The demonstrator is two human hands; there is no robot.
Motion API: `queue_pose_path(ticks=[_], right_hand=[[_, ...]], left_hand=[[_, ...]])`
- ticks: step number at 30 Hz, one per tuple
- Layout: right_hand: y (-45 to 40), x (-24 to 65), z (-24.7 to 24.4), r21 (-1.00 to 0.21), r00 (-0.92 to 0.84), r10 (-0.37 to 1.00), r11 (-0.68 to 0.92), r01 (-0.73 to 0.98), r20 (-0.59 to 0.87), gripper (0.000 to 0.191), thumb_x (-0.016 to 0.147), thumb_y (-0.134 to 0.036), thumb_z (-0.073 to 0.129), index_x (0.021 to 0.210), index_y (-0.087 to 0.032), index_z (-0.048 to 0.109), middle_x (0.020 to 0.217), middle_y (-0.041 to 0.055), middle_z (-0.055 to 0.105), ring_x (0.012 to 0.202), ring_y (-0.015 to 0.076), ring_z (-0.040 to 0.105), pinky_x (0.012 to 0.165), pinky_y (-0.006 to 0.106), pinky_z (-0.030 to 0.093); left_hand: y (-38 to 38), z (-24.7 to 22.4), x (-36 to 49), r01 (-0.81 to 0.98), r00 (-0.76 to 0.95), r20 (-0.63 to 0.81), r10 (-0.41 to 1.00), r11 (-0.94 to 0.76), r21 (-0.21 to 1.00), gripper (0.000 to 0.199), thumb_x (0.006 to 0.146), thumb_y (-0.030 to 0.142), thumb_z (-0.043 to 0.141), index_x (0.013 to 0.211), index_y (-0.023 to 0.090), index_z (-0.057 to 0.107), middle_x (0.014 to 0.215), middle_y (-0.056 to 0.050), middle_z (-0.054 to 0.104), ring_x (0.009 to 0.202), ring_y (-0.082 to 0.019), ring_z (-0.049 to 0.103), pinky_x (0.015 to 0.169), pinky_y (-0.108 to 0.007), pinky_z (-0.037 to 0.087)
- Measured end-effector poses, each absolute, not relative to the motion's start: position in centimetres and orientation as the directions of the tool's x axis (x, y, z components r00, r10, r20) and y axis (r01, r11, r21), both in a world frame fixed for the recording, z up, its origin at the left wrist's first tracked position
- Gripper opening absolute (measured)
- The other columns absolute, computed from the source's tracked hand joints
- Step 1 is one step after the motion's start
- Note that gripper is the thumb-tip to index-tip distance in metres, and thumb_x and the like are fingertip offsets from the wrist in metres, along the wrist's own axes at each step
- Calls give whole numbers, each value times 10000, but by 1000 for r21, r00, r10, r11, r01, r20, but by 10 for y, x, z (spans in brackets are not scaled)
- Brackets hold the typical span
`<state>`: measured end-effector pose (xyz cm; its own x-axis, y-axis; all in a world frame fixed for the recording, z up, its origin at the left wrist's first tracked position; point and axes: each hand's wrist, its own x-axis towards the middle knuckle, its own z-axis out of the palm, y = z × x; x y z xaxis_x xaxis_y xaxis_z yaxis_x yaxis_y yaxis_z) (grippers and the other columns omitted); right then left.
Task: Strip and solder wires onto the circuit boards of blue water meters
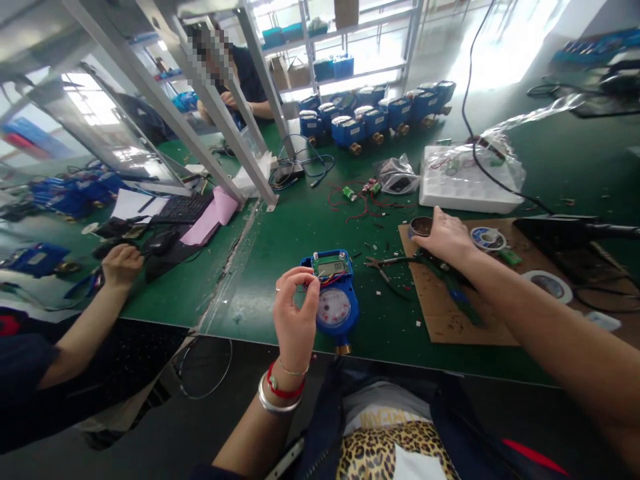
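- Your left hand [296, 313] pinches the thin wires [327, 280] at the blue water meter [334, 298] on the green table [280, 233]; keep this pinch gentle.
- Your right hand [447, 239] rests unclenched on the tool [450, 280] near the small tin [421, 227]; grip the tool firmly.

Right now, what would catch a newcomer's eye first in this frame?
The blue water meter at centre, its top wires pinched by the left hand. The right hand reaches onto the cardboard mat beside a small tin. A row of blue meters lines the green bench's far side.
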<state>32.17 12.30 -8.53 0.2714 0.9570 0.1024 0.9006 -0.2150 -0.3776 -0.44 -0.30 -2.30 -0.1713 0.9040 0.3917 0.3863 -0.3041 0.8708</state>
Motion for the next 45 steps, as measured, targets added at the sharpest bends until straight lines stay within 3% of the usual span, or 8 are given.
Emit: queue_pose_path(ticks=[3,7,13,19,28,36,40,45], right_hand=[[127,319,-87,-418,269,954,-193,888,131,875,715,-441,717,1347,89,423,1230,349,525,1204,432,489,996,514,374],[113,298,-59,-459,91,939,77,885,331,842,786,-456,658,1404,44,377,1316,339,453,1266,395,440,1020,455,368],[61,224,6,-290,-393,778,570,768,490,871,768,-339,697,1496,-160,253,1338,157,461,1252,315,466,1078,468,397],[34,184,22,-195,-551,659,714,673,513,844,809,-333,668,1507,-173,222,1368,132,471,1231,296,461,1091,455,395],[30,169,19,-167,-616,607,767,620,502,829,785,-259,659,1499,-125,262,1364,143,483,1249,301,445,1114,457,366],[28,169,21,-150,-624,605,766,624,495,843,791,-260,664,1512,-153,242,1356,138,492,1240,304,457,1095,475,383],[37,184,14,-254,-424,699,645,721,576,830,798,-325,677,1501,-172,262,1354,141,467,1257,299,446,1102,464,372],[72,230,-26,-435,-10,879,246,866,476,891,784,-456,672,1492,-126,243,1347,210,420,1275,376,404,1050,523,371]], left_hand=[[-2,-21,-7,390,-162,401,901,-315,865,67,896,259,593,879,202,622,1050,-67,626,1047,-211,573,973,-397,431],[-1,-19,-9,372,-142,378,915,-304,877,62,898,249,591,887,197,622,1060,-73,630,1060,-215,576,986,-414,427],[0,-14,-9,383,-137,380,915,-305,872,55,893,238,599,857,199,615,1059,-68,634,1074,-216,574,997,-413,414],[-1,-11,-10,442,-107,434,895,-348,827,32,889,199,608,859,202,615,1057,-55,634,1065,-207,571,974,-400,424],[-2,-10,-7,606,-14,564,826,-442,661,110,844,95,636,845,205,627,1086,-43,610,1089,-211,528,966,-399,422],[-3,-9,-9,579,-45,525,850,-406,707,95,844,114,640,833,208,639,1146,-52,590,1129,-219,519,993,-412,402],[-5,-11,-14,447,-150,430,890,-327,832,52,882,190,606,830,195,613,1131,-70,611,1108,-219,556,983,-404,417],[-10,-18,-15,327,-193,336,922,-263,908,67,903,221,566,843,194,578,1050,-65,648,1044,-204,595,986,-393,430]])
